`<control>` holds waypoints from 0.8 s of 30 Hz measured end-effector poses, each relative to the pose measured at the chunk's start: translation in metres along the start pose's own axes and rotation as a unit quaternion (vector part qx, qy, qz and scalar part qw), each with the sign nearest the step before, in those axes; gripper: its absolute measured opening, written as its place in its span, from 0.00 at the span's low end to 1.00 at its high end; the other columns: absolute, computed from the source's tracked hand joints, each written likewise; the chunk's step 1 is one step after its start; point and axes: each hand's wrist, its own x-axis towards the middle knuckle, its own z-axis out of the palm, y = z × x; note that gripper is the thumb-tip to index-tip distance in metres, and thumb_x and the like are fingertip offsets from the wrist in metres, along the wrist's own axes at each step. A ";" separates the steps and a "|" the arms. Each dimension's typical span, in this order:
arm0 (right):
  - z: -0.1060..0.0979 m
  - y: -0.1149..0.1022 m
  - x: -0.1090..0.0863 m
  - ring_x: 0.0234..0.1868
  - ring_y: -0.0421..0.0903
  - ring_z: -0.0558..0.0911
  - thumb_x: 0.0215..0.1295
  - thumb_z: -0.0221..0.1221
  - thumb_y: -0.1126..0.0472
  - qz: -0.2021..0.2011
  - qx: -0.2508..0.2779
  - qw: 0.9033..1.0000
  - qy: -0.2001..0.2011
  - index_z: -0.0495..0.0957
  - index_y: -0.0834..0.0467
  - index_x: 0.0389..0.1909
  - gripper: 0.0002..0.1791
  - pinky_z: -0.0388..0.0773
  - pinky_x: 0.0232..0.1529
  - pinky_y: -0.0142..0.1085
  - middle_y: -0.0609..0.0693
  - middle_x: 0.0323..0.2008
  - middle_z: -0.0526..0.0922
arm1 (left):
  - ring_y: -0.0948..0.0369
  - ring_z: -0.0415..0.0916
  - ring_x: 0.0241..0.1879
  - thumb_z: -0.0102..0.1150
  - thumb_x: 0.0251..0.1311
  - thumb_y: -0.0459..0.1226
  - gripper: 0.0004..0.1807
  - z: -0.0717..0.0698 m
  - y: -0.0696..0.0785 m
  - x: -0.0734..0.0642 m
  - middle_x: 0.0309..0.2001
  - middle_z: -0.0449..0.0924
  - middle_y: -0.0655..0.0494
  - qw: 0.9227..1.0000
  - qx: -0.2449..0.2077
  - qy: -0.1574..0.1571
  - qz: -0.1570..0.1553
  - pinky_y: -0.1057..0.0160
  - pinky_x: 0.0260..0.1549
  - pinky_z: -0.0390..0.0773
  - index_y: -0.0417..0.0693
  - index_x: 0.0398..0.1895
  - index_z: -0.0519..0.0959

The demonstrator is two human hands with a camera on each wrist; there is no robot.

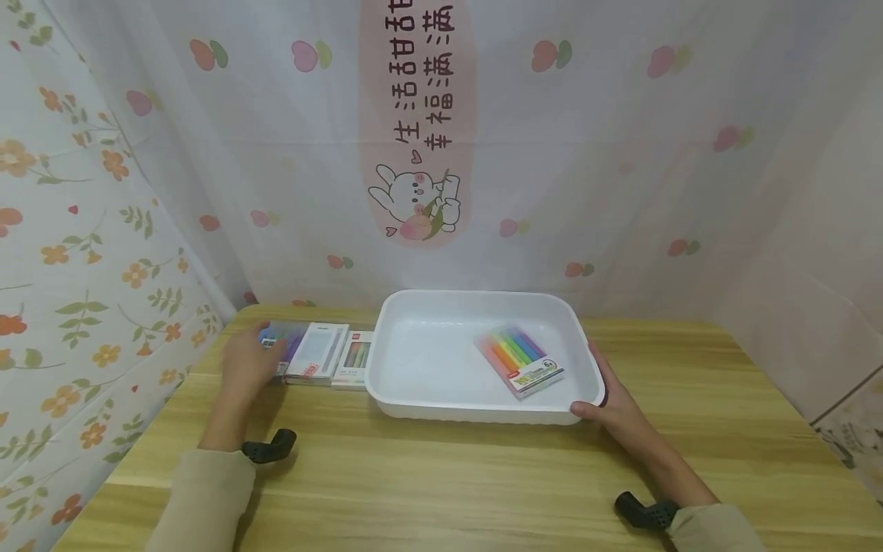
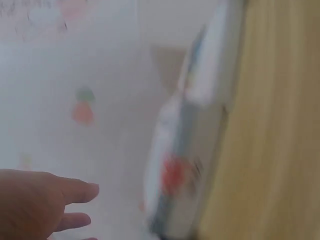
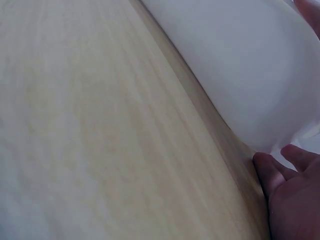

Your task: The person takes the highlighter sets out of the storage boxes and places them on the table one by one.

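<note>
A white plastic tray (image 1: 455, 412) stands mid-table. Inside it, toward the right, lies a clear pack of rainbow-coloured pens or markers (image 1: 516, 354). My right hand (image 1: 624, 410) holds the tray's near right corner, thumb on the rim and the other fingers against the outer wall. At the far left, my left hand (image 1: 247, 364) hovers by a clear pack with blue and purple contents (image 1: 293, 336), partly covering it. In the left wrist view, the fingers (image 2: 77, 191) reach out with nothing visible between them; that view is blurred.
Left of the tray lie a white box with a pale window and red sticker (image 1: 319, 349) and a smaller white box showing coloured sticks (image 1: 355, 360). A patterned curtain (image 1: 483, 192) hangs behind the wooden table (image 1: 441, 475). Each wrist wears a black device (image 1: 270, 447).
</note>
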 end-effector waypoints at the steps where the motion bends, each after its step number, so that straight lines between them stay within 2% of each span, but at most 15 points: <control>1: 0.000 0.000 0.000 0.58 0.30 0.74 0.64 0.66 0.60 0.001 0.001 1.000 0.001 0.36 0.47 0.83 0.57 0.72 0.55 0.21 0.64 0.77 0.54 | 0.28 0.60 0.69 0.52 0.71 0.43 0.33 0.000 0.008 -0.002 0.69 0.65 0.24 1.000 -0.009 0.005 0.011 0.31 0.67 0.64 0.29 0.71 0.64; 5: -0.001 0.002 0.001 0.60 0.32 0.74 0.64 0.66 0.60 0.004 0.001 1.000 0.003 0.36 0.45 0.82 0.57 0.71 0.55 0.21 0.63 0.77 0.54 | 0.32 0.60 0.71 0.54 0.72 0.41 0.30 0.001 0.038 -0.009 0.71 0.66 0.30 0.996 -0.056 0.017 0.065 0.32 0.68 0.64 0.32 0.70 0.67; 8: -0.001 0.003 0.003 0.61 0.33 0.73 0.64 0.66 0.59 0.006 -0.001 1.000 -0.001 0.36 0.45 0.82 0.57 0.70 0.56 0.20 0.62 0.79 0.53 | 0.34 0.64 0.70 0.55 0.72 0.41 0.28 0.006 0.058 -0.015 0.71 0.68 0.33 0.993 -0.074 0.015 0.090 0.34 0.66 0.68 0.35 0.70 0.69; 15: -0.002 0.004 0.003 0.61 0.32 0.72 0.64 0.66 0.58 0.005 0.002 1.000 -0.004 0.35 0.45 0.82 0.58 0.71 0.56 0.20 0.62 0.79 0.52 | 0.40 0.68 0.69 0.54 0.72 0.43 0.28 0.019 0.104 -0.025 0.72 0.69 0.41 0.991 -0.091 -0.023 0.092 0.38 0.63 0.74 0.44 0.73 0.67; 19: -0.003 0.004 0.002 0.61 0.31 0.72 0.64 0.66 0.58 0.004 0.007 1.000 -0.006 0.35 0.46 0.83 0.58 0.71 0.56 0.20 0.62 0.79 0.52 | 0.42 0.71 0.67 0.55 0.72 0.46 0.29 0.026 0.131 -0.030 0.71 0.69 0.42 0.988 -0.102 -0.043 0.105 0.41 0.62 0.76 0.46 0.72 0.68; 24: -0.002 0.004 0.003 0.61 0.32 0.73 0.64 0.66 0.60 0.003 0.014 1.000 -0.006 0.35 0.46 0.83 0.58 0.71 0.56 0.20 0.62 0.79 0.52 | 0.45 0.74 0.65 0.55 0.72 0.49 0.29 0.039 0.161 -0.035 0.68 0.73 0.43 0.986 -0.084 -0.063 0.126 0.43 0.62 0.78 0.48 0.72 0.69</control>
